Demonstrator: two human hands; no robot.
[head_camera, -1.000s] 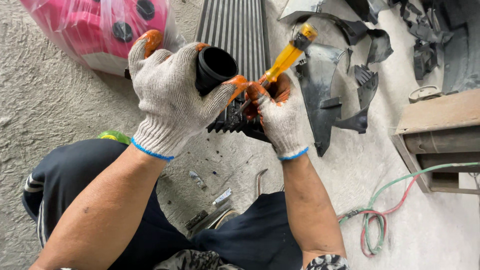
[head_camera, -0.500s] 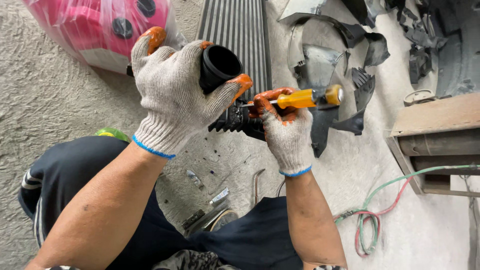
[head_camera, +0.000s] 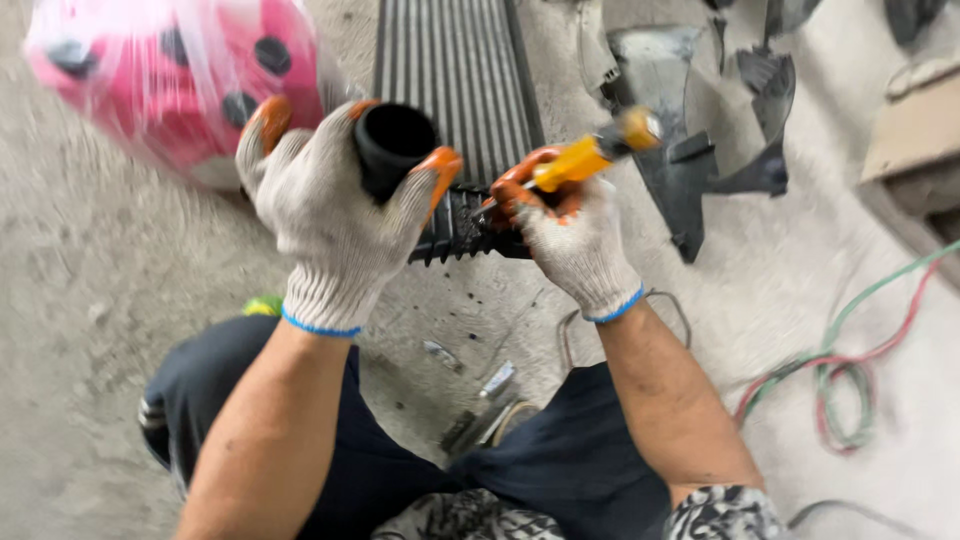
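Observation:
My left hand (head_camera: 335, 215), in a white knit glove with orange fingertips, grips a black rubber hose (head_camera: 395, 145) whose round open end faces up. The hose joins the near end of a long black ribbed radiator-like part (head_camera: 455, 70) that lies on the floor. My right hand (head_camera: 570, 235), gloved the same way, holds a yellow-handled screwdriver (head_camera: 590, 155). Its tip points left at the spot where hose and ribbed part meet, just below my left fingers.
A pink plastic-wrapped object (head_camera: 170, 80) lies at the upper left. Black plastic car panels (head_camera: 690, 130) lie at the upper right. Green and red hoses (head_camera: 850, 370) coil on the concrete at right. Small metal bits (head_camera: 495, 380) lie between my knees.
The screwdriver handle swung from pointing up-right to nearly level, then tilted up a little again. My left hand kept its grip on the hose.

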